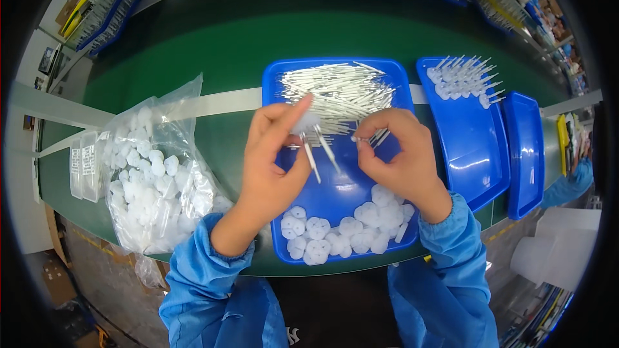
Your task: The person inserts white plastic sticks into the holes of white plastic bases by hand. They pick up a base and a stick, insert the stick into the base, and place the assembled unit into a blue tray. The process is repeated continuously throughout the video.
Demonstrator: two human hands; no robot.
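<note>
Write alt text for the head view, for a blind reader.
The left hand holds a white piece with thin sticks poking out, the right hand close by, above a blue tray of loose sticks and white flower-shaped pieces. A clear bag of white pieces lies left; another blue tray sits right.

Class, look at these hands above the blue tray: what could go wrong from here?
The white sticks hanging from the white piece in the left hand might slip out and drop into the blue tray.
Loose sticks and white discs share that tray, so they could get mixed.
The plastic bag sits near the left sleeve, which might knock it.
</note>
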